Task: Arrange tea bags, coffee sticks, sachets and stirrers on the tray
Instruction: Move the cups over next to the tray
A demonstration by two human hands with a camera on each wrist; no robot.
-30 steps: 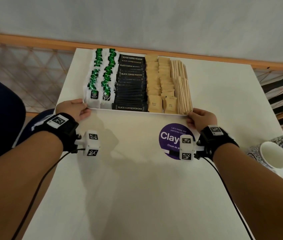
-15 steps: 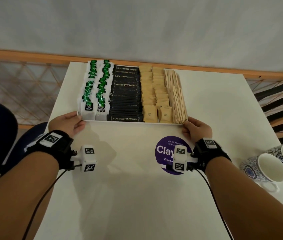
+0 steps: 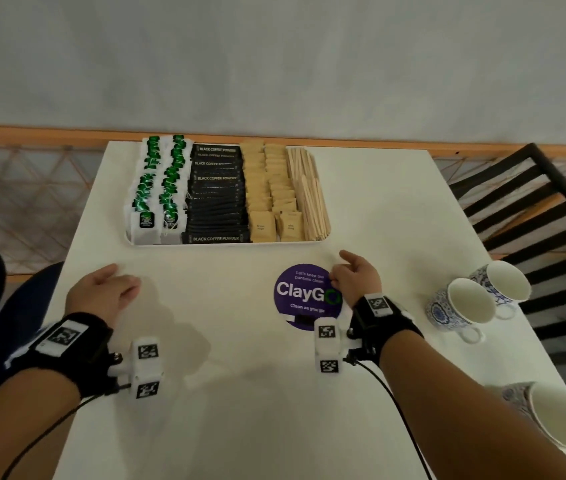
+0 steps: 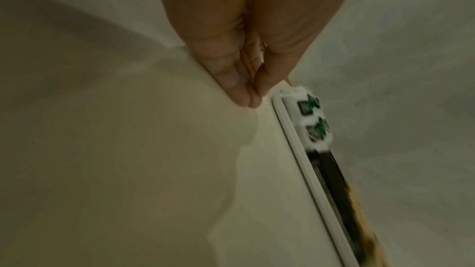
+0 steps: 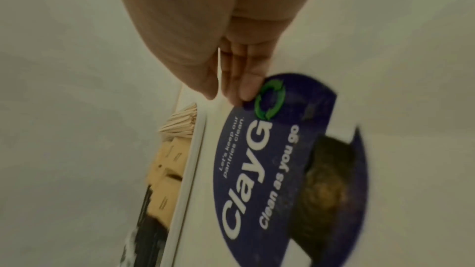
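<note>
A white tray (image 3: 226, 243) sits at the far middle of the white table. It holds rows of green-tagged tea bags (image 3: 157, 188), black coffee sticks (image 3: 217, 202), tan sachets (image 3: 271, 188) and wooden stirrers (image 3: 309, 192). My left hand (image 3: 108, 289) hovers over the table near the tray's front left corner, fingers relaxed and empty. My right hand (image 3: 354, 275) hangs near the front right corner, over the edge of a purple sticker, also holding nothing. The wrist views show the tray rim (image 4: 303, 161) (image 5: 190, 170) a short way beyond the fingertips.
A round purple "ClayGo" sticker (image 3: 304, 296) lies flat on the table. Three patterned mugs stand at the right edge: two (image 3: 461, 306) (image 3: 503, 285) side by side and one (image 3: 551, 420) nearer. A dark slatted chair (image 3: 537, 209) stands at the right.
Both hands have let go of the tray's front corners and drawn back toward me. The tray now rests farther back on the table.
</note>
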